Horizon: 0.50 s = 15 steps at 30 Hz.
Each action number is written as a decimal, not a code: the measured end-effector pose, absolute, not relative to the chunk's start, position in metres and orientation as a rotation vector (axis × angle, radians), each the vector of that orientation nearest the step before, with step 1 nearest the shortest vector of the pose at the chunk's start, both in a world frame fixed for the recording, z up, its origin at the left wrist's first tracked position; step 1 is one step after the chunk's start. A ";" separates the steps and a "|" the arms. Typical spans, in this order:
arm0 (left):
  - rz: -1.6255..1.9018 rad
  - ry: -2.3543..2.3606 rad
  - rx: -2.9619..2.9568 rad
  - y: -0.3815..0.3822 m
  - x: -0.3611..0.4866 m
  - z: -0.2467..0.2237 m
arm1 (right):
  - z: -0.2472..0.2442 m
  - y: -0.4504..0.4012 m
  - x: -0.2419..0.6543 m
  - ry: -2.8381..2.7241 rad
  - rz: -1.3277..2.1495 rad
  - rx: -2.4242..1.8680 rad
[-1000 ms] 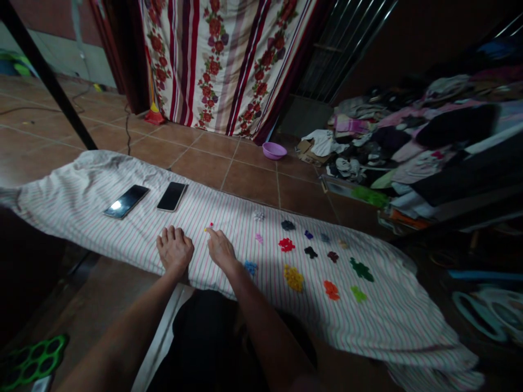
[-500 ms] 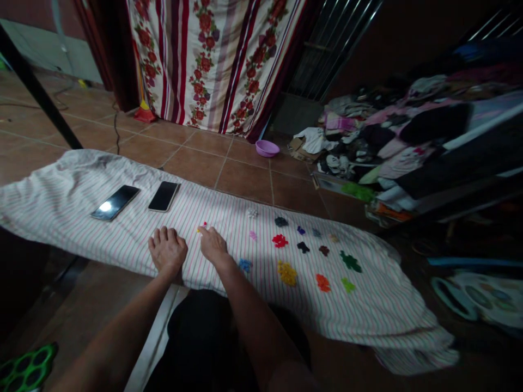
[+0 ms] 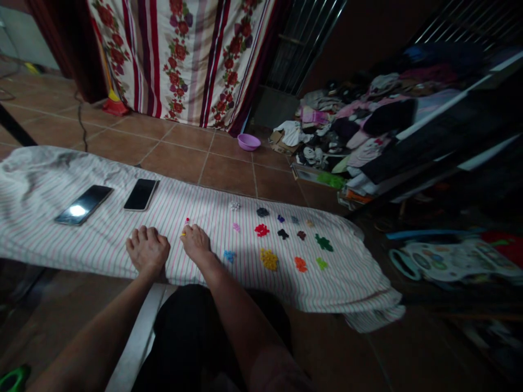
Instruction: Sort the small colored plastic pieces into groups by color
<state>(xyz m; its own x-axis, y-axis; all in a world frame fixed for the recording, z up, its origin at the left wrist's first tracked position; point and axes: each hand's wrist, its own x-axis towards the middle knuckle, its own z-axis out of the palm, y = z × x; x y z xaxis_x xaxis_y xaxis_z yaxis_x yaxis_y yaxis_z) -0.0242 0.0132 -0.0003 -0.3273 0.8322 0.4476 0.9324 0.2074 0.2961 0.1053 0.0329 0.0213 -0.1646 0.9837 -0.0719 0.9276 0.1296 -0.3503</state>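
Observation:
A striped cloth [image 3: 106,250] covers a long board or table. My left hand [image 3: 147,249] rests palm down on it, fingers slightly spread and holding nothing. Close on its right, my right hand [image 3: 195,240] has its fingers bent together at a small yellow piece [image 3: 183,234], which shows at the fingertips. A small red piece [image 3: 187,220] lies just beyond these fingers. Small pieces sorted by colour lie to the right, among them a yellow pile [image 3: 268,259], a red pile [image 3: 262,230], a blue pile [image 3: 229,256] and a white pile [image 3: 235,206].
Two phones, one [image 3: 84,204] at the far left and another [image 3: 141,194] beside it, lie on the cloth. Beyond are a purple basin [image 3: 249,142] on the tiled floor, a floral curtain [image 3: 196,60] and a heap of clothes [image 3: 351,125] at the right.
The view has shifted, so the cloth and piles appear further left. My right hand's fingers have drawn in from a pointing pose. My left hand stays flat on the cloth.

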 end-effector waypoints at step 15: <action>-0.767 -2.287 -1.704 0.011 -0.024 0.002 | 0.010 0.016 0.141 -1.792 0.745 -1.648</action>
